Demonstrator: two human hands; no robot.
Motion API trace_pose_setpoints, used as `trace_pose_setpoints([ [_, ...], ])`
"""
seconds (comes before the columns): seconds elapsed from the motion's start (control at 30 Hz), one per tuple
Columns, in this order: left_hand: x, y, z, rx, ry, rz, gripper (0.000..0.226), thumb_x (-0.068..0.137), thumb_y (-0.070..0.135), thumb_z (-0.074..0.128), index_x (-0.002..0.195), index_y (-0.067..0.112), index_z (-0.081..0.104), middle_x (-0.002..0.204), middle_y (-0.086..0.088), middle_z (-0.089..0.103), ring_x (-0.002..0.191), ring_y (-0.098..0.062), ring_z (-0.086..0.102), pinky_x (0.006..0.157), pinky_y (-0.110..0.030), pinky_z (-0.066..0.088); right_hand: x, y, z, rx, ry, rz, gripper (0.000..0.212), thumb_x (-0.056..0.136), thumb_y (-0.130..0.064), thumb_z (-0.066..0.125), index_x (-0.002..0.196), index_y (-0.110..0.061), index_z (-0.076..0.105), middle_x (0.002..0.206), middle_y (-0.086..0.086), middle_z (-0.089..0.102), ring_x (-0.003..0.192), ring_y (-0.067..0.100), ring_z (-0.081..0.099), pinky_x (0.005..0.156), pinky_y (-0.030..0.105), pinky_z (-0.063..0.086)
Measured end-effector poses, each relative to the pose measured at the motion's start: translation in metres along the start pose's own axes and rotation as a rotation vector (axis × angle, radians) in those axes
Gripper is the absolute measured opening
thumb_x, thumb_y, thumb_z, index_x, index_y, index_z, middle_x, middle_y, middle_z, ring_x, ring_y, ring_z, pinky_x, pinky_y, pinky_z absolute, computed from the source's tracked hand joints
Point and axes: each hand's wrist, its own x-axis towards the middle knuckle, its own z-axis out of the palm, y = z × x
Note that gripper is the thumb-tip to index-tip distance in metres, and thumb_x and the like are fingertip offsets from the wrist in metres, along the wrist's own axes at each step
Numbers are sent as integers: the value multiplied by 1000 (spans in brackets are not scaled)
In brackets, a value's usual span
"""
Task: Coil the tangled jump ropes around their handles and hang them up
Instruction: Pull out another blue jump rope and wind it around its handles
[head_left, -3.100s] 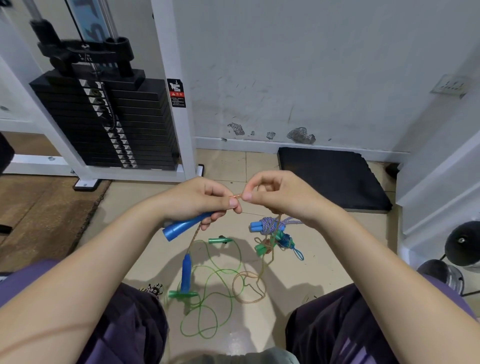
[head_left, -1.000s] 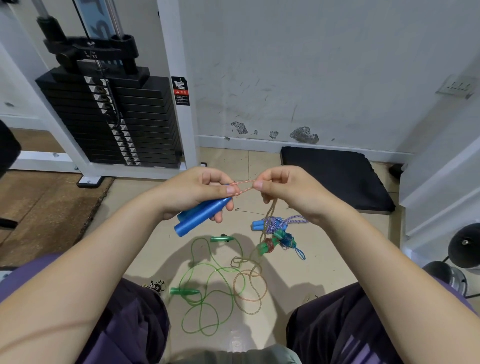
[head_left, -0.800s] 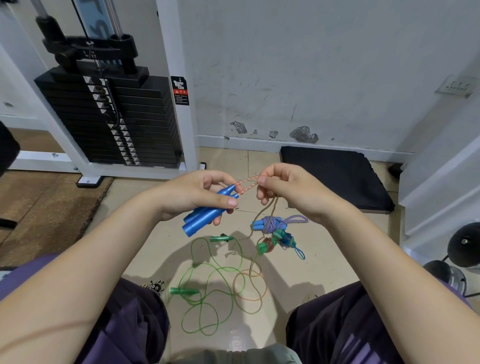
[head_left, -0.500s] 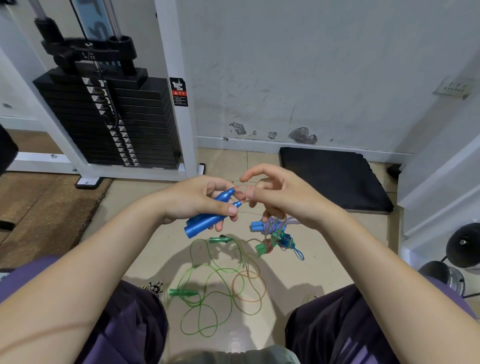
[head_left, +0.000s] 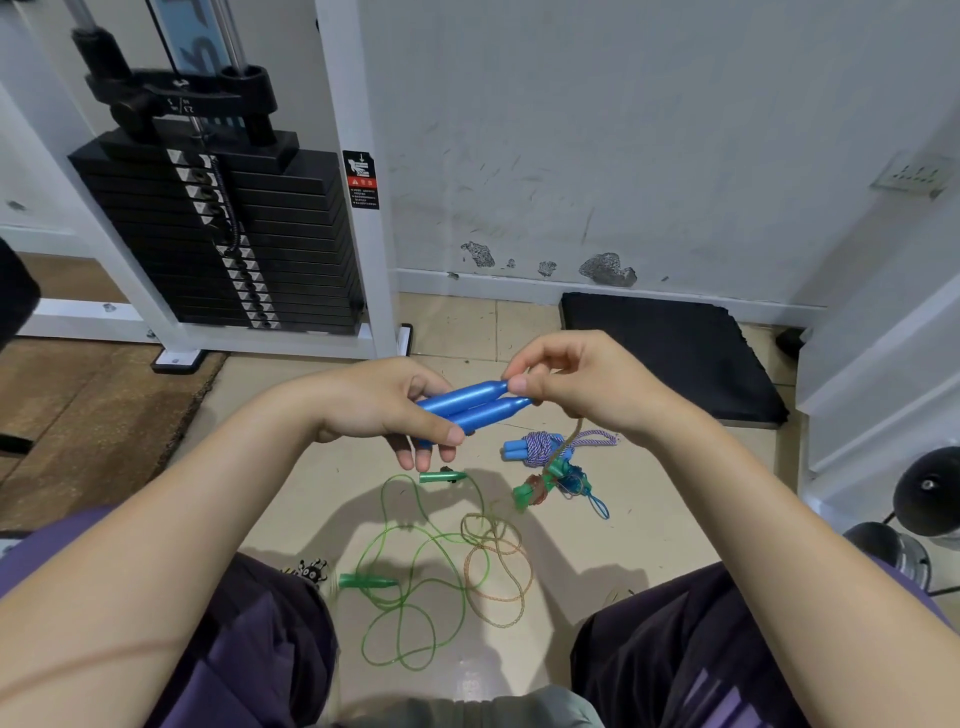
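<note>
My left hand grips two blue handles side by side, tips pointing right. My right hand pinches the rope at those tips. An orange rope hangs down from my right hand and lies in loose loops on the floor. A green rope with two green handles lies tangled beside it. A coiled purple-white rope on blue handles and a green-and-blue bundle lie on the floor to the right.
A weight-stack machine with a white frame stands at the back left. A black mat lies against the wall. White steps rise on the right, with dark round weights beneath. My knees frame the ropes.
The second blue handle has come up off the floor into my left hand. Both handles now lie level, and my right hand has closed in on their tips.
</note>
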Motion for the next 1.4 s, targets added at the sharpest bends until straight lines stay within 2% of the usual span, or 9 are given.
trace_pose_setpoints([
  [0.2,-2,2,0,-10,14,-7,26,95,23,62,113,4,62,75,-7,59,55,-18,54,54,-28,48,0,3,-6,48,9,53,7,89,-13,69,92,-11,75,64,2,61,48,10,35,44,18,31],
  [0.43,-2,6,4,-4,64,12,44,84,44,63,98,2,65,69,-8,55,45,-13,44,49,-23,39,0,3,-5,108,53,60,9,93,-8,63,95,-4,70,64,1,60,44,10,36,42,17,32],
  [0.6,-1,4,3,-27,34,12,41,85,45,64,95,6,59,66,-11,61,47,-21,56,46,-26,46,0,2,-7,102,63,59,12,94,-9,61,99,0,68,67,4,58,43,7,37,41,15,32],
  [0.77,0,2,0,-35,84,78,38,91,46,63,91,8,58,56,-4,51,42,-17,38,46,-25,33,0,3,-10,137,80,26,17,93,-15,64,100,0,68,70,6,61,45,12,43,43,18,36],
  [0.83,1,2,-2,-131,196,144,35,91,43,61,90,8,58,56,-4,48,41,-14,33,43,-22,28,1,4,-12,206,80,13,24,92,-18,65,104,3,65,67,9,58,46,17,46,46,24,39],
  [0.97,3,7,-9,-452,589,271,29,98,36,53,89,9,55,53,0,43,39,-10,25,41,-20,18,4,8,-15,223,182,2,25,88,-11,70,107,-4,57,61,11,53,46,21,47,48,28,43],
  [1.1,5,2,-15,-425,830,221,31,98,42,56,89,12,58,55,0,47,44,-12,30,43,-20,25,9,12,-10,77,348,9,10,91,-7,64,96,-8,56,66,11,58,44,18,49,44,26,39],
  [1.23,9,1,-8,-258,770,164,31,97,40,57,88,11,60,53,0,47,43,-12,34,43,-21,27,8,10,-1,-230,250,21,11,89,-12,69,79,-16,64,74,6,67,45,15,50,49,29,45],
  [1.4,11,-3,-2,-4,518,57,31,96,42,58,82,14,57,56,-2,51,44,-14,38,42,-22,29,4,2,10,-287,-9,3,3,89,-15,69,89,-12,71,71,0,67,48,12,51,59,28,48],
])
